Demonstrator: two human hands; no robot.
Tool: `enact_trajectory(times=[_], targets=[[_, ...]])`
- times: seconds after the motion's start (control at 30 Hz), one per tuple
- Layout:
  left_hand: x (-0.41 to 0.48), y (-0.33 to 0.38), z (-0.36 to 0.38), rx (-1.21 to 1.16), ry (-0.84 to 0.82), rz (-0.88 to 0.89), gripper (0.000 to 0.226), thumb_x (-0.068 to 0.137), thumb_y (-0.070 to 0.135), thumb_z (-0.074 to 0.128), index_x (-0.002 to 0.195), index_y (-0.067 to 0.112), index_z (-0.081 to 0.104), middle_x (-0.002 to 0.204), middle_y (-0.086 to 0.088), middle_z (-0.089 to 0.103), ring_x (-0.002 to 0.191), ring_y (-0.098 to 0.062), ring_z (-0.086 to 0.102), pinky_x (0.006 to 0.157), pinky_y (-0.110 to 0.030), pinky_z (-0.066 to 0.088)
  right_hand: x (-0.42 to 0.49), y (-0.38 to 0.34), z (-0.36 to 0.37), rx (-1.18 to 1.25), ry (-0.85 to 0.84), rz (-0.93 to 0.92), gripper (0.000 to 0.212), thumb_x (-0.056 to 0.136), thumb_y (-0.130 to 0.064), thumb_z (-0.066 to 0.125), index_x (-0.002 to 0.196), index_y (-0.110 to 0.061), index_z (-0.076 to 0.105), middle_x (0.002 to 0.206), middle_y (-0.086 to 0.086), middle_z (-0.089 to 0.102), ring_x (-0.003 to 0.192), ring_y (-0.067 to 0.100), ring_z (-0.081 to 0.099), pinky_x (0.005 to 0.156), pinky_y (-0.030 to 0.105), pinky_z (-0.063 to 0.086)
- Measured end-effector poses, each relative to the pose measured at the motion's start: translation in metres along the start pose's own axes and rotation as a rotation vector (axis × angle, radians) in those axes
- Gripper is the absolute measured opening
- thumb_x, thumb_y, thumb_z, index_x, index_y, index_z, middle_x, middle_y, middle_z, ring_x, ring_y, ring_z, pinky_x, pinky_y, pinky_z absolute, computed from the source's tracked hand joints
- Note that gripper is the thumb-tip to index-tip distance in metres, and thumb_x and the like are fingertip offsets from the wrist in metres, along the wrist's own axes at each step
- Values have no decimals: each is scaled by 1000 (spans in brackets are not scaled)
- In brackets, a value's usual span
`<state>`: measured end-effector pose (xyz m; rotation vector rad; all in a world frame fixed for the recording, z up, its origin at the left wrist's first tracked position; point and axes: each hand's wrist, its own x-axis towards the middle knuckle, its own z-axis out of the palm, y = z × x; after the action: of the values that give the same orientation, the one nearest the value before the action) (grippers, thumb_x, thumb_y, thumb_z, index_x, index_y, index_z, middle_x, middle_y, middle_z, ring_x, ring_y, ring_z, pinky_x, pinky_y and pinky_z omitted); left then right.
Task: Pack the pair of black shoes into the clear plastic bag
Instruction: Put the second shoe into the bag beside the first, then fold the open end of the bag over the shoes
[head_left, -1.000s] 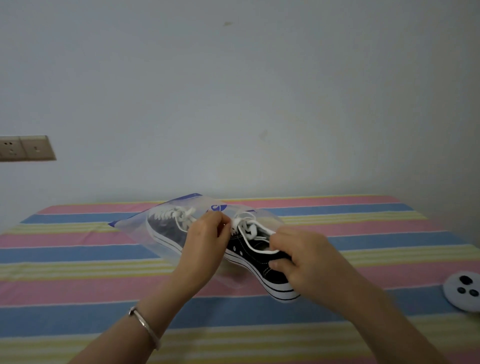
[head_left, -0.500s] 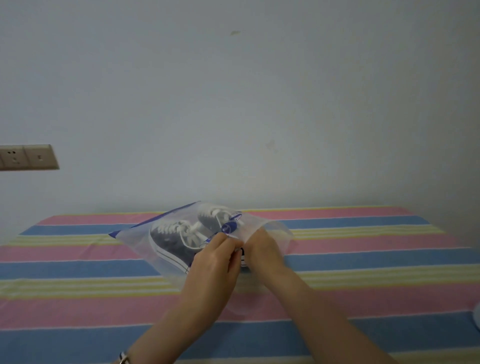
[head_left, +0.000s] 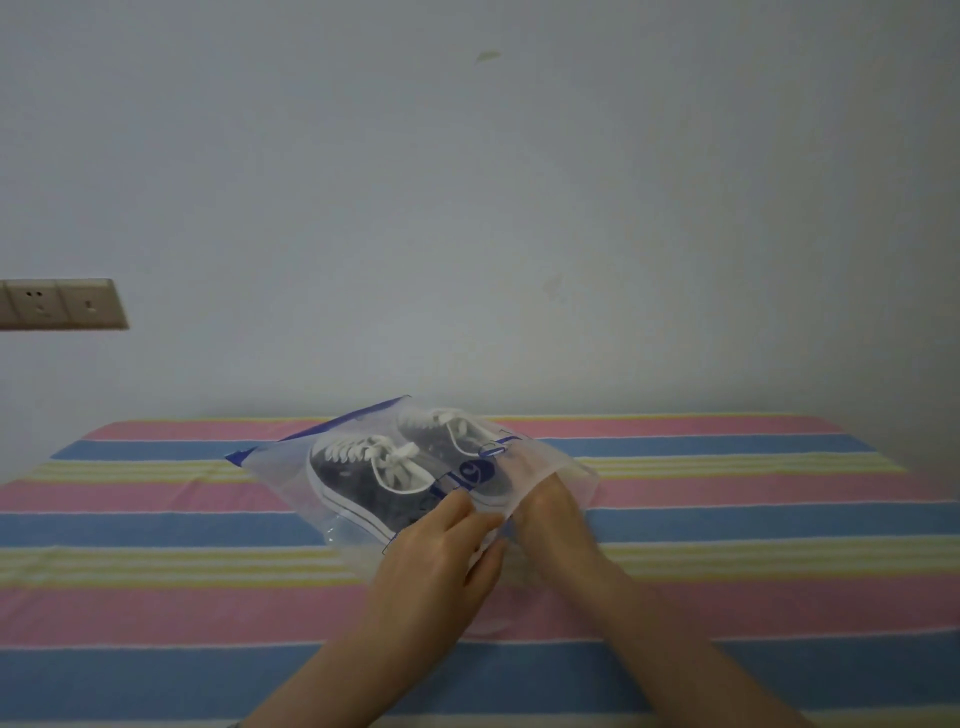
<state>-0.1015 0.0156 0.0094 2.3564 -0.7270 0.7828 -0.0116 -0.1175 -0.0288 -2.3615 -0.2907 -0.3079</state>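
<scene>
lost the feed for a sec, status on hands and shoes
Left hand pinching bag mouth. Right hand reaching inside the mouth. Both shoes in, bag unsealed. Nothing in the way.

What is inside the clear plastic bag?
Inside the clear plastic bag: both black shoes, laces up, and the right hand reaching in. Its fingertips and the shoes' heels are hidden.

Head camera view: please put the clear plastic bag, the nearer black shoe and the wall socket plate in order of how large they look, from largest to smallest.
1. clear plastic bag, clearly the largest.
2. nearer black shoe.
3. wall socket plate, cut off by the picture's left edge and farther away, so its rank against the shoe is unsure.
</scene>
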Motion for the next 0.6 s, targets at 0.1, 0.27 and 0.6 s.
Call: enact_trajectory(times=[0.1,0.27,0.6], targets=[[-16,-8,-14,-59,-24,8,29,85,26,44,90,11,68,69,-3,57,54,-10,50,47,-24,43,-31,-1,-7,120,160,-16,34,80,8,45,107,-5,61,111,13,61,104,23,57,91,26,44],[-42,-33,-26,-112,47,16,27,74,8,35,90,17,55,76,3,53,64,-3,46,54,-23,42,-84,-18,-8,697,32,416,36,76,9,41,51,-12,57,44,-1,59,37,9,53,36,23,46],[-61,-47,-16,-157,-85,151,35,69,10,45,103,18,48,103,7,47,94,-13,47,81,-27,41,-107,-41,4,914,-368,557,38,81,-8,43,48,-6,62,42,9,62,31,16,48,31,16,34]])
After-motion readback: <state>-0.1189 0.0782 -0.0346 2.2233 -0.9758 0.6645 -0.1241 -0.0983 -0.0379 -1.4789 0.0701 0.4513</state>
